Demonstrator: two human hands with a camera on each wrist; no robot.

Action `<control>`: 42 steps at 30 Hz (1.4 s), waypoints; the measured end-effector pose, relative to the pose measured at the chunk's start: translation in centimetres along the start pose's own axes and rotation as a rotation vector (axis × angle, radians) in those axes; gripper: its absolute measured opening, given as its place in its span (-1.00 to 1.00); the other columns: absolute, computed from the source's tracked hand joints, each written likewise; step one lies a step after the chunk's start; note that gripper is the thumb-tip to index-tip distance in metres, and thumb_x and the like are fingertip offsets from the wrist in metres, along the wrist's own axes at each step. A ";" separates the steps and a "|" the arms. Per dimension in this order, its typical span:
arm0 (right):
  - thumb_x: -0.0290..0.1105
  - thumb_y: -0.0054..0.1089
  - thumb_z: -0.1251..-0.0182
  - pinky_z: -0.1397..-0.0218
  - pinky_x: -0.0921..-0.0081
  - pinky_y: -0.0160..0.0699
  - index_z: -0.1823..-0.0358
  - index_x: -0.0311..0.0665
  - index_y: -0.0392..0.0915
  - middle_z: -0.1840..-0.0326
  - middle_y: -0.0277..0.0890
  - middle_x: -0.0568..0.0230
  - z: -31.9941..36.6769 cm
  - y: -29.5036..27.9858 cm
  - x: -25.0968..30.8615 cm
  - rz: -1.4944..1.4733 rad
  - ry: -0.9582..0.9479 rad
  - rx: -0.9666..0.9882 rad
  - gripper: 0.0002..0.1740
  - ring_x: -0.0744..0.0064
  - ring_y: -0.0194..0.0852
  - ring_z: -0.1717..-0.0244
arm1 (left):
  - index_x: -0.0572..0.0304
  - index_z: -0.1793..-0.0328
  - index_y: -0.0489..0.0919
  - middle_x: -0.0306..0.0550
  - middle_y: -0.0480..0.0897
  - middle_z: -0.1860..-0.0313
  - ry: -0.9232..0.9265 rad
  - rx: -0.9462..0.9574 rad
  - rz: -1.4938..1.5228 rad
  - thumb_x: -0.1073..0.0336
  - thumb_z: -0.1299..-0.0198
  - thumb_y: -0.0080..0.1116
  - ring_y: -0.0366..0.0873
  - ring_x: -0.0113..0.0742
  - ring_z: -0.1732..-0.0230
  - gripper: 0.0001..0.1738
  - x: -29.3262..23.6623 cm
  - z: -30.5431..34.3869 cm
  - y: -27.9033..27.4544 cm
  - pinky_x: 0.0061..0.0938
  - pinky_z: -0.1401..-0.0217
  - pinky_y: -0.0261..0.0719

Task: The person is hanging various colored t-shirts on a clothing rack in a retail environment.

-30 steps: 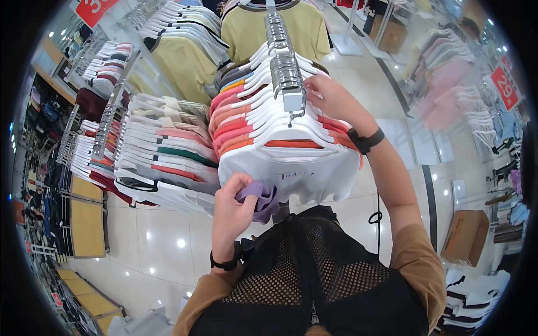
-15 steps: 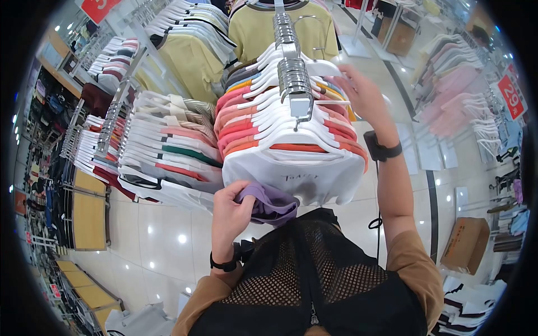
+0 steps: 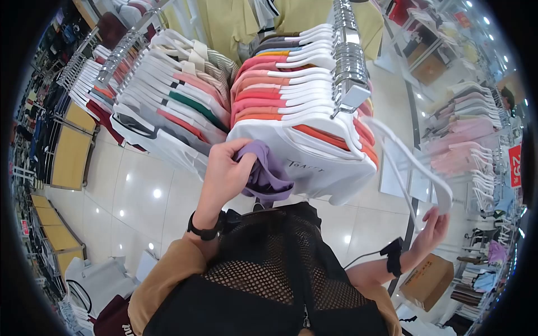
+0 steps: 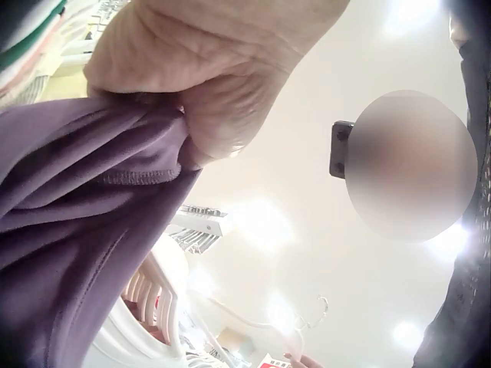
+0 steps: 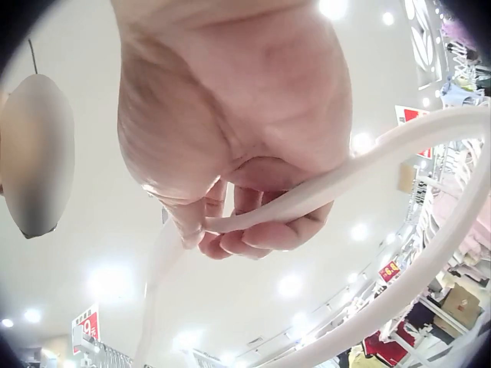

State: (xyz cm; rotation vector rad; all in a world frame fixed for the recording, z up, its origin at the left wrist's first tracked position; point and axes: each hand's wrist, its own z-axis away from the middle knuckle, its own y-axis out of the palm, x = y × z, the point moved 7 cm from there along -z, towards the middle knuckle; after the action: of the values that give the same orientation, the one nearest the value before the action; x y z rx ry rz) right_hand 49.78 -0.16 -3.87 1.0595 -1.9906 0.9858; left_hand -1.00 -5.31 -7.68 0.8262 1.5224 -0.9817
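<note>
My left hand (image 3: 227, 173) grips a bunched purple garment (image 3: 266, 176) in front of the nearest shirt on the rack. In the left wrist view the purple cloth (image 4: 84, 199) hangs in folds from the fingers, with stitched seams showing. Out to the right, my right hand (image 3: 430, 232) holds a bare white clothes hanger (image 3: 417, 159) by one end. The right wrist view shows thumb and fingers closed around the hanger's slim bar (image 5: 314, 195). A white shirt (image 3: 314, 171) with small dark lettering hangs at the front of the rack, close to the purple garment.
Closely packed shirts on white hangers fill the rail (image 3: 350, 61) ahead. Another row of hanging shirts (image 3: 185, 106) stands left of it. Pink garments (image 3: 462, 129) hang at the far right, with a cardboard box (image 3: 428, 280) on the tiled floor.
My right hand has lifted the white hanger off the rail and brought it right and back toward my body. The left hand keeps its grip on the purple garment. The head view has turned right.
</note>
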 end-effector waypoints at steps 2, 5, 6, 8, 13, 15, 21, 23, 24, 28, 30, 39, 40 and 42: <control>-0.55 0.04 -0.60 0.33 0.65 0.22 0.13 -0.40 0.53 0.41 0.46 0.40 0.9 -0.6 -0.3 -0.050 0.055 -0.010 -0.90 0.66 0.30 0.41 | 0.52 0.09 0.73 -0.27 0.62 0.48 0.027 -0.013 0.004 0.51 -0.24 0.15 0.46 -0.63 0.41 -0.78 0.3 -0.8 -0.1 -0.60 0.37 0.46; -0.57 0.10 -0.56 0.31 0.67 0.29 0.14 -0.42 0.56 0.41 0.51 0.38 4.1 -0.1 -0.5 -0.152 0.143 0.078 -0.92 0.64 0.38 0.40 | 0.51 0.10 0.73 -0.27 0.63 0.47 0.052 -0.002 0.006 0.51 -0.24 0.15 0.46 -0.63 0.42 -0.78 0.6 -1.4 0.4 -0.60 0.37 0.46; -0.59 0.16 -0.51 0.29 0.68 0.36 0.19 -0.43 0.60 0.39 0.56 0.34 5.6 0.7 -1.1 -0.096 0.201 0.179 -0.92 0.63 0.45 0.37 | 0.52 0.12 0.73 -0.26 0.65 0.47 0.056 -0.009 0.019 0.51 -0.23 0.16 0.46 -0.63 0.42 -0.79 0.2 -1.3 0.9 -0.59 0.36 0.47; -0.64 0.21 -0.43 0.31 0.67 0.38 0.17 -0.46 0.66 0.37 0.58 0.37 6.3 3.8 -0.5 -0.061 0.283 0.314 -0.94 0.65 0.48 0.37 | 0.47 0.12 0.74 -0.25 0.67 0.46 0.047 0.010 -0.015 0.49 -0.23 0.15 0.46 -0.62 0.43 -0.79 0.0 -1.3 1.4 -0.58 0.35 0.48; -0.64 0.34 -0.35 0.33 0.69 0.34 0.04 -0.47 0.70 0.30 0.60 0.31 7.9 11.1 1.7 -0.121 0.260 0.494 -0.81 0.71 0.43 0.37 | 0.46 0.05 0.74 -0.10 0.75 0.38 -0.043 0.091 -0.212 0.49 -0.24 0.17 0.61 -0.50 0.37 -0.77 -0.8 -0.4 3.0 -0.52 0.26 0.55; -0.69 0.31 -0.30 0.28 0.61 0.42 -0.06 -0.43 0.70 0.22 0.64 0.18 9.1 13.4 1.8 -0.057 0.213 0.705 -0.70 0.57 0.50 0.35 | 0.17 0.13 0.80 -0.04 0.69 0.43 0.283 -0.049 -0.415 0.36 -0.19 0.24 0.66 -0.14 0.43 -0.81 -2.4 0.4 3.3 -0.39 0.34 0.57; -0.74 0.22 -0.24 0.01 0.39 0.57 -0.31 -0.31 0.62 0.06 0.63 0.09 10.2 21.3 6.8 -0.167 0.032 0.949 -0.44 0.13 0.60 0.19 | 0.24 0.00 0.78 -0.01 0.60 0.37 0.306 0.083 -0.338 0.40 -0.05 0.33 0.60 -0.03 0.33 -0.66 -3.6 2.5 5.2 -0.27 0.26 0.56; -0.70 0.23 -0.33 0.09 0.42 0.57 -0.29 -0.31 0.62 0.12 0.59 0.13 10.7 23.1 5.9 -0.175 0.007 0.926 -0.51 0.23 0.58 0.22 | 0.21 -0.06 0.81 -0.08 0.58 0.33 0.618 0.122 -0.348 0.47 -0.02 0.27 0.54 -0.11 0.29 -0.59 -6.1 3.7 5.9 -0.33 0.21 0.52; -0.66 0.25 -0.38 0.13 0.45 0.56 -0.27 -0.33 0.62 0.13 0.58 0.16 11.0 24.1 5.2 -0.269 0.071 0.920 -0.57 0.32 0.57 0.23 | 0.18 -0.08 0.80 -0.06 0.61 0.22 0.520 0.183 -0.365 0.46 0.00 0.26 0.54 -0.08 0.17 -0.56 -5.8 3.7 6.0 -0.32 0.03 0.49; -0.56 0.27 -0.49 0.16 0.56 0.55 -0.19 -0.39 0.64 0.03 0.63 0.24 11.2 24.5 3.4 -0.395 0.227 0.911 -0.71 0.58 0.54 0.17 | 0.15 -0.10 0.72 -0.03 0.64 0.06 0.739 0.170 -0.564 0.35 -0.09 0.36 0.55 0.00 0.07 -0.61 -8.6 3.5 5.6 -0.22 -0.24 0.38; -0.56 0.27 -0.50 0.14 0.57 0.56 -0.19 -0.39 0.64 -0.02 0.64 0.27 11.2 24.5 2.4 -0.425 0.226 0.883 -0.72 0.61 0.54 0.16 | 0.13 -0.02 0.70 -0.04 0.65 0.10 0.717 0.223 -0.590 0.24 -0.13 0.41 0.58 -0.01 0.09 -0.67 -6.5 2.6 5.6 -0.21 -0.18 0.42; -0.05 -0.13 -0.74 -0.27 0.34 0.52 -0.24 -0.46 0.58 -0.15 0.65 0.13 11.6 27.2 -1.6 -0.339 0.248 1.235 -0.44 0.27 0.59 -0.13 | 0.11 0.26 0.63 -0.10 0.64 0.49 0.639 0.362 -0.670 -0.07 -0.13 0.47 0.59 0.00 0.45 -0.58 -5.3 1.2 3.4 -0.24 0.34 0.53; 0.07 -0.25 -0.74 -0.26 0.26 0.51 -0.18 -0.48 0.60 -0.08 0.67 -0.01 11.4 26.9 -1.2 -0.287 0.153 1.177 -0.32 0.05 0.61 -0.07 | 0.11 0.26 0.63 -0.10 0.64 0.49 0.641 0.362 -0.673 -0.07 -0.13 0.47 0.59 0.00 0.45 -0.58 -5.4 1.0 2.8 -0.24 0.34 0.53; 0.02 -0.17 -0.71 -0.19 0.25 0.52 -0.13 -0.47 0.62 0.00 0.67 -0.04 11.0 26.2 -1.4 -0.232 0.109 1.132 -0.38 0.04 0.61 -0.02 | 0.18 0.23 0.69 -0.08 0.67 0.46 0.579 0.281 -0.580 0.05 -0.09 0.55 0.63 -0.11 0.43 -0.63 -5.5 0.4 0.3 -0.29 0.31 0.56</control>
State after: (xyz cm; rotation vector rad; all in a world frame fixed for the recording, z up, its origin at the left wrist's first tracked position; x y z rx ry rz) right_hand 25.37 1.14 -18.38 1.6785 -1.0789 2.0425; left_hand 0.32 -5.52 -2.29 0.9358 2.2304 -1.4889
